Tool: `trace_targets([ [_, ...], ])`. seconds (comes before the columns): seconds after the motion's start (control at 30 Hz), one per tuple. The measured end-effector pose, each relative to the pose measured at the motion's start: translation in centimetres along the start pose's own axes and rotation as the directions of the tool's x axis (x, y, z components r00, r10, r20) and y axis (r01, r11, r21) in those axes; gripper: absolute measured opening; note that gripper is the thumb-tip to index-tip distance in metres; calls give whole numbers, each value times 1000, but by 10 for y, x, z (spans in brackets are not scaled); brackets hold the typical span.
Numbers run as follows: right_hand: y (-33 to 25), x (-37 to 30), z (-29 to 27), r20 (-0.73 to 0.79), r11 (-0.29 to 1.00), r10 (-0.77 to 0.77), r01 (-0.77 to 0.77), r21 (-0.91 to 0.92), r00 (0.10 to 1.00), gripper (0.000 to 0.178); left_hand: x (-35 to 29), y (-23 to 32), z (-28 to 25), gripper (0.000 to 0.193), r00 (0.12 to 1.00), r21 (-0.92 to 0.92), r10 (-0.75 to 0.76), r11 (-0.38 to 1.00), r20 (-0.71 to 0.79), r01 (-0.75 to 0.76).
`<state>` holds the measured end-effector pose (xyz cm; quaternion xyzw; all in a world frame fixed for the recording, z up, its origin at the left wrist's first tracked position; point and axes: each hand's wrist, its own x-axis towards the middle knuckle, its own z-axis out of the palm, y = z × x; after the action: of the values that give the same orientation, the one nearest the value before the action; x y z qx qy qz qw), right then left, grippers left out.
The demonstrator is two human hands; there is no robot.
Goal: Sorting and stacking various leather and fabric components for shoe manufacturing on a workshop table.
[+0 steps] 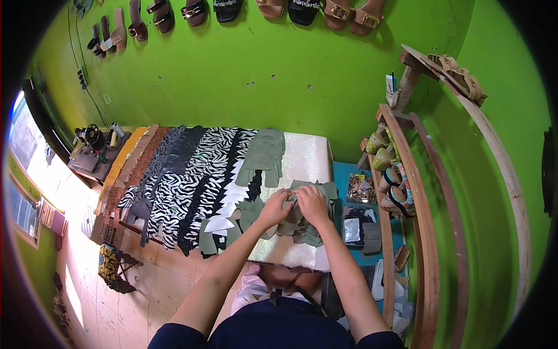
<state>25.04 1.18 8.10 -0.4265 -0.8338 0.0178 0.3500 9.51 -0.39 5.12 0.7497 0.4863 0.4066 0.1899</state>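
My left hand [275, 208] and my right hand [312, 203] are close together over a loose heap of grey-green cut pieces [305, 232], which look like leather or fabric. The fingers of both hands are bent and closed on pieces of the heap; the fingertips are partly hidden. Left of the heap, more grey-green pieces [263, 154] lie overlapped in a neat row. The heap rests on a pale, shiny table cover [305, 157]. White pieces [221, 223] lie left of my left hand.
Rows of zebra-patterned pieces [195, 160], then black, brown and yellow ones, fill the table's left. A sewing machine [90, 136] stands at the far left, a patterned stool [110, 267] below. On the right are a wooden rack [415, 203] with sandals [397, 198] and a box of trimmings [361, 189].
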Motion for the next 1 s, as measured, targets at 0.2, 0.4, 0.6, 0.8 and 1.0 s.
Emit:
trace_targets([
  [0.2,8,9,8,48,976,52,-61,209,997,16,8,7,-25,23,991,-102,-105,988,85,114],
  [0.4,3,31,33,159,850,83,-153,504,984,29,30,-9,-69,27,909,-9,-148,986,389,164],
  [0.6,8,60,52,531,768,75,-389,509,844,36,56,-29,-100,29,855,13,-77,997,512,82],
  [0.8,5,72,75,592,746,56,-428,510,804,25,75,-56,-123,27,840,24,-131,990,527,140],
  [1.0,7,82,92,392,762,303,-468,448,869,18,83,-98,-130,25,901,95,-120,992,417,88],
])
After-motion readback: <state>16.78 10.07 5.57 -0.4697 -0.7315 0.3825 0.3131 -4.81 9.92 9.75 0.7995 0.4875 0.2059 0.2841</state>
